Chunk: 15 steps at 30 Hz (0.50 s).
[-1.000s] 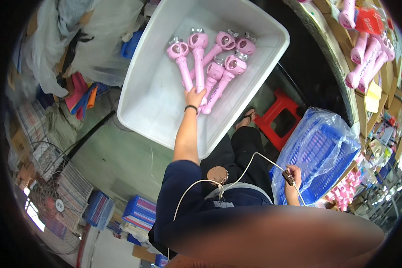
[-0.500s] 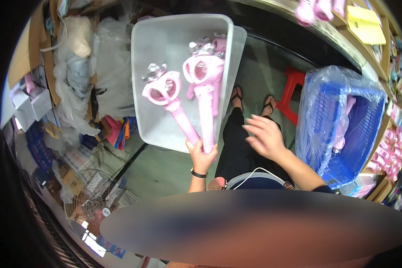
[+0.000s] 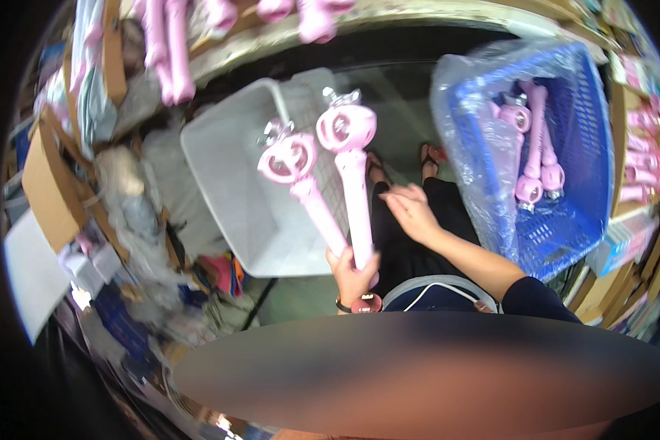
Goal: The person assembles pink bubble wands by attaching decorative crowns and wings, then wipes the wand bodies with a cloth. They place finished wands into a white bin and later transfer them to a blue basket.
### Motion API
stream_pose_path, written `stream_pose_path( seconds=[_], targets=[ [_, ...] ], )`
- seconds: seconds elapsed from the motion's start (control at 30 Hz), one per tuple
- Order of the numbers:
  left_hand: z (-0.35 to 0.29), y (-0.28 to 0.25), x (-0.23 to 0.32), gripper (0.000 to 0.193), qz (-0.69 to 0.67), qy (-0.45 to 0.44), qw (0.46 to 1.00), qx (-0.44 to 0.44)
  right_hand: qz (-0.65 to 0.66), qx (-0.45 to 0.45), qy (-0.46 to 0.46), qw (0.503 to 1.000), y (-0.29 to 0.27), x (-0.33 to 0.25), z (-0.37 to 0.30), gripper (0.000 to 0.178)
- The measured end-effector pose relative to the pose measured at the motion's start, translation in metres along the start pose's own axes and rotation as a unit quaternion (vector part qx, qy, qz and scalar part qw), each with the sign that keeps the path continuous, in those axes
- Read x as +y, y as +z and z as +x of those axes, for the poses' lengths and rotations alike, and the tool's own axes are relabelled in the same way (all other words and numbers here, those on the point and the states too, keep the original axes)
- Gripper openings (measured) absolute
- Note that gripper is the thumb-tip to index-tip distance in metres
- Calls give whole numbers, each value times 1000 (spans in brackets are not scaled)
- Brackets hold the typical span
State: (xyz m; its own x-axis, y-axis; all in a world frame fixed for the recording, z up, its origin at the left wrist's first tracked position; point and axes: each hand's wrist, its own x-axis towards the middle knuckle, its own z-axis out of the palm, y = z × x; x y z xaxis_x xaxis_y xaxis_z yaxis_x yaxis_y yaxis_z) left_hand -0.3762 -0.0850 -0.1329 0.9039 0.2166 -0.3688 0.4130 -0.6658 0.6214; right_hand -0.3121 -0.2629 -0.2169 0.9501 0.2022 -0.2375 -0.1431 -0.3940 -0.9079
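Two pink toy wands are held by their handles in my left hand point(image 3: 353, 271). The left-hand wand point(image 3: 288, 158) and the right-hand wand point(image 3: 347, 128) fan apart at their round ring heads, each with a silver crown-like tip. Their heads are over a translucent grey plastic bin point(image 3: 220, 198). My right hand point(image 3: 412, 213) is held over my lap with its fingers stretched out and nothing in it, a short way right of the wand handles.
A blue plastic basket point(image 3: 590, 147) lined with clear plastic stands at right and holds several pink wands point(image 3: 537, 139). More pink wand parts point(image 3: 170, 51) hang over the bench edge ahead. Cardboard point(image 3: 55, 187) and plastic bags crowd the left.
My view has shifted, so more of the blue basket and the bench edge shows. The two wands have moved right relative to the bin. My right hand has drawn its fingers closer together.
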Motion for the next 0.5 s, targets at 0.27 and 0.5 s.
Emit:
stream_pose_path(
  seconds=[0.27, 0.5],
  targets=[
    [-2, -2, 33, 55, 2, 168, 979, -113, 656, -195, 51, 727, -86, -80, 21, 60],
    [6, 29, 81, 29, -92, 268, 952, -114, 526, 182, -69, 828, -214, -64, -57, 50]
  ],
)
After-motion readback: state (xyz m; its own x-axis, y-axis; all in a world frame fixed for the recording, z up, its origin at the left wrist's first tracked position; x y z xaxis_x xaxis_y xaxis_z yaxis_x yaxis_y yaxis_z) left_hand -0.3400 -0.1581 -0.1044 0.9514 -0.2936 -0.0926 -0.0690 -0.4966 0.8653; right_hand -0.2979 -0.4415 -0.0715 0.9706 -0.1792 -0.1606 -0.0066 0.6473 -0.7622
